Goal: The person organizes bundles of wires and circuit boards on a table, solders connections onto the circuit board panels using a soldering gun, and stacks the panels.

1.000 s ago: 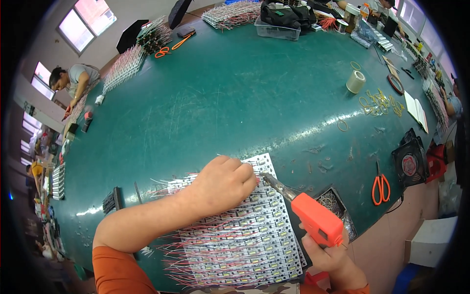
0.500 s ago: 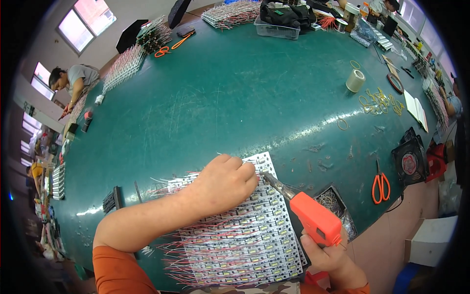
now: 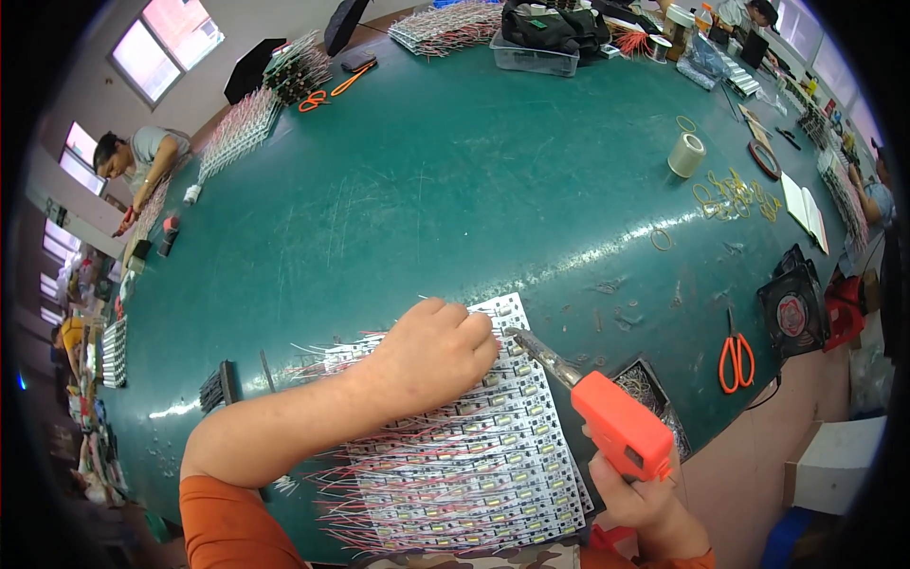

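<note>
A sheet of white circuit boards (image 3: 555, 474) lies before me, set with rows of small parts. Thin red and white wires (image 3: 346, 512) trail off its left side. My left hand (image 3: 436, 351) is closed over the upper rows, its fingertips turned down and hidden, so whatever they pinch does not show. My right hand (image 3: 633, 498) grips a red soldering gun (image 3: 621, 422). The gun's metal tip points up and left, close to the left fingers near the top right of the boards; whether it touches them I cannot tell.
Right of the boards sits a dark tray (image 3: 649, 389) of metal bits, then orange-handled scissors (image 3: 735, 360) and a black fan (image 3: 794, 308). Farther off are a spool (image 3: 686, 155), yellow rubber bands (image 3: 739, 194) and an open notebook (image 3: 804, 213). Another person (image 3: 147, 161) works at far left.
The soldering gun and my right hand have shifted slightly right and down, the tip drawing a little upward. My left hand and the boards look unmoved.
</note>
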Action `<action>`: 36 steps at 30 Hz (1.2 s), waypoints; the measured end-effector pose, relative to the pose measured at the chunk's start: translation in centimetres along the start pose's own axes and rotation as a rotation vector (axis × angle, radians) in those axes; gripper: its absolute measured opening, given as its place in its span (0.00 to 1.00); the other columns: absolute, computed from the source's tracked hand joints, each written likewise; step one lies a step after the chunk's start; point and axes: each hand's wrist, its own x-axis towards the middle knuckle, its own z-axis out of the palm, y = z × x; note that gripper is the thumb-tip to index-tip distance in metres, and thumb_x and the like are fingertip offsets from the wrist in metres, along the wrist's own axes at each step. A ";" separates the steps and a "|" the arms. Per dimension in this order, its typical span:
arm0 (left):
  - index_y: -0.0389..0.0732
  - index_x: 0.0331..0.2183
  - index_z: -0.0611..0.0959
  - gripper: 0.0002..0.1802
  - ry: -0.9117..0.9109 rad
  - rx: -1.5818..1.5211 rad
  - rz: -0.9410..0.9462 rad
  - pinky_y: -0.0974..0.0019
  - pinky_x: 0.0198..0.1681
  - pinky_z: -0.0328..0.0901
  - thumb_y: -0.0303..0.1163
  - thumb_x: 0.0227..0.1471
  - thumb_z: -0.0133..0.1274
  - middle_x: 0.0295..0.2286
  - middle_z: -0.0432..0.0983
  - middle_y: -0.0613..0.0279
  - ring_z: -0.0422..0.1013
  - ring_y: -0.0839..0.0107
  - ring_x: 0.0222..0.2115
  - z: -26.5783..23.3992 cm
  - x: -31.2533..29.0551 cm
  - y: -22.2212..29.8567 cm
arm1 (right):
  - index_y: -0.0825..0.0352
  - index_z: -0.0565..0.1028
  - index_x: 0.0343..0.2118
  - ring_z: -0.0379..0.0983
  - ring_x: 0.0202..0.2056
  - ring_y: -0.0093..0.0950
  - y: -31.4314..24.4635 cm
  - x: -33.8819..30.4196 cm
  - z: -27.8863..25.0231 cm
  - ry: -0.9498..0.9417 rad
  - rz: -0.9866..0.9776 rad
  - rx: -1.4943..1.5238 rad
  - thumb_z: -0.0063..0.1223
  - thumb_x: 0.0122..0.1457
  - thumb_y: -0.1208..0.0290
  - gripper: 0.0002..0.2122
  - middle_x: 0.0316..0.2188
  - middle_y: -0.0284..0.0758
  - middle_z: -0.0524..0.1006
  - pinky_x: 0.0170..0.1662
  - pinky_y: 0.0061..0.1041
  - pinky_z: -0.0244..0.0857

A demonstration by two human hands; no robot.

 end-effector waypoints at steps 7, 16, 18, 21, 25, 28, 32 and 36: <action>0.40 0.31 0.80 0.09 0.032 -0.022 -0.065 0.60 0.36 0.68 0.32 0.45 0.56 0.28 0.72 0.63 0.73 0.63 0.31 -1.0 -0.2 0.7 | 0.81 0.64 0.57 0.75 0.26 0.24 0.6 -1.7 -0.6 0.000 -0.063 -0.001 0.63 0.53 0.77 0.29 0.29 0.36 0.79 0.33 0.23 0.70; 0.42 0.31 0.82 0.09 -0.011 -0.013 0.023 0.62 0.34 0.67 0.31 0.44 0.55 0.26 0.73 0.66 0.72 0.67 0.30 -0.8 -0.3 1.5 | 0.81 0.65 0.56 0.77 0.27 0.25 0.2 -2.3 -0.2 -0.017 -0.001 0.026 0.63 0.53 0.77 0.29 0.33 0.40 0.80 0.34 0.24 0.72; 0.41 0.30 0.82 0.08 -0.024 -0.021 0.021 0.62 0.34 0.67 0.31 0.44 0.55 0.26 0.73 0.66 0.72 0.67 0.29 -0.7 -0.2 1.6 | 0.81 0.65 0.56 0.77 0.27 0.25 0.3 -2.2 -0.2 -0.015 -0.014 0.009 0.63 0.53 0.77 0.29 0.33 0.40 0.80 0.34 0.24 0.72; 0.41 0.30 0.81 0.07 -0.038 -0.013 0.030 0.62 0.34 0.67 0.31 0.44 0.55 0.26 0.72 0.66 0.72 0.67 0.29 -0.9 -0.1 1.5 | 0.82 0.65 0.55 0.77 0.28 0.25 0.2 -2.1 -0.1 -0.011 -0.026 -0.013 0.63 0.53 0.77 0.28 0.33 0.40 0.80 0.34 0.23 0.72; 0.41 0.29 0.81 0.07 -0.069 -0.003 0.029 0.62 0.33 0.66 0.31 0.43 0.55 0.26 0.72 0.65 0.72 0.67 0.29 -1.0 -0.1 1.6 | 0.82 0.65 0.55 0.77 0.29 0.26 0.0 -1.7 0.0 -0.023 -0.027 -0.012 0.63 0.53 0.78 0.28 0.33 0.41 0.80 0.35 0.24 0.72; 0.41 0.29 0.81 0.08 -0.058 -0.001 0.031 0.62 0.33 0.66 0.31 0.42 0.55 0.26 0.72 0.65 0.72 0.67 0.29 -1.0 0.1 1.6 | 0.82 0.65 0.56 0.78 0.30 0.26 -0.1 -1.8 0.2 -0.009 -0.007 0.019 0.63 0.53 0.78 0.28 0.33 0.41 0.80 0.35 0.24 0.72; 0.41 0.28 0.81 0.07 -0.073 -0.003 0.033 0.62 0.33 0.66 0.31 0.43 0.55 0.25 0.71 0.65 0.71 0.67 0.28 -1.1 0.2 1.6 | 0.81 0.65 0.56 0.78 0.30 0.26 0.1 -2.1 0.2 -0.006 0.016 0.051 0.62 0.53 0.79 0.28 0.32 0.41 0.80 0.36 0.24 0.72; 0.38 0.27 0.81 0.07 -0.051 -0.023 0.059 0.62 0.29 0.63 0.30 0.44 0.54 0.24 0.69 0.64 0.69 0.67 0.27 -0.7 0.2 1.6 | 0.81 0.64 0.56 0.78 0.29 0.27 0.1 -2.2 -0.3 -0.032 -0.032 -0.016 0.63 0.53 0.78 0.29 0.33 0.41 0.80 0.36 0.24 0.73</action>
